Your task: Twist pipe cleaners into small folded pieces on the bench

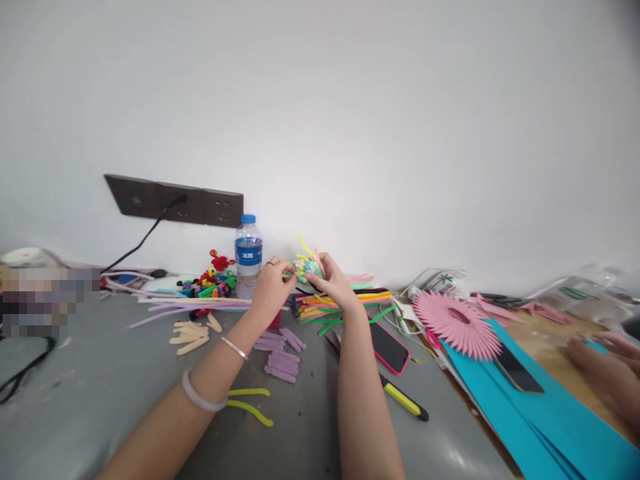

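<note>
Holding a pastel fuzzy bundle (311,268) right of the water bottle (249,255), pinching its left end between thumb and fingertips of the nearly closed left hand (275,283) and clasping its other side in the half-curled right hand (336,283). Doing so with coloured pipe cleaners (374,296) farther right of the bottle, folded purple stems (283,365) nearer and rightward, fuzzy figures (213,281) just left.

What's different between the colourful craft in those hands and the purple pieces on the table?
Colour: the colourful craft mixes green, yellow and pink; the purple pieces are one colour.
Pose: the craft is held by both the left hand and right hand; the purple pieces lie on the grey table.
Shape: the craft is one cluster with strands sticking up; the purple pieces are separate short strips.
</note>
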Tool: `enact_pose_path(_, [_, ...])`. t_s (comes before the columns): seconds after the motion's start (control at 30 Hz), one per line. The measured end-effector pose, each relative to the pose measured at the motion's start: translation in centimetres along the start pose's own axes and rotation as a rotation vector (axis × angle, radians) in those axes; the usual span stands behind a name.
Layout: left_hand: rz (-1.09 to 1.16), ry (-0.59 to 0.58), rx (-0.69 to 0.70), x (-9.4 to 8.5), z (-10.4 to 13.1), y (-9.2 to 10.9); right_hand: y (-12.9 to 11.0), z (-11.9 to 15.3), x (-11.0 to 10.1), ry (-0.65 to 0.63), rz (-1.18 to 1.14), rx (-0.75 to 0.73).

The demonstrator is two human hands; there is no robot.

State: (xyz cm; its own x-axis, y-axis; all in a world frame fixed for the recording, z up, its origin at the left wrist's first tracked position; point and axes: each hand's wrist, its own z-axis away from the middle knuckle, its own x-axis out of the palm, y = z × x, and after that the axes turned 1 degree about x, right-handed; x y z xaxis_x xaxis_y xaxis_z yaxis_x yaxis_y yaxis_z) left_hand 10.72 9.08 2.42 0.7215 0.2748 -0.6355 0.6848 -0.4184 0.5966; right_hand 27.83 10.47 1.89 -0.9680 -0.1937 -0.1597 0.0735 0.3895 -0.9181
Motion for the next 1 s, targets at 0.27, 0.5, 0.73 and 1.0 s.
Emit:
enact_pose_path(0.27, [0.119, 0.019, 0.089, -0.4, 0.0, 0.0, 0.5, -0.2, -0.4, -0.01, 0.262, 0.024])
enact_pose_path(0.5, [0.296, -0.023, 0.003, -3.4, -0.2, 0.0, 0.7, -0.1, -0.4, -0.025, 0.262, 0.03])
enact_pose_path(0.73, [0.439, 0.165, -0.053, -12.0, 0.2, 1.4, 1.1, -0.3, -0.1, 0.019, 0.273, 0.031])
enact_pose_path(1.0, [0.914, 0.694, -0.357, -21.0, 4.6, -4.5, 1.4, -0.3, 0.3, 0.027, 0.283, 0.058])
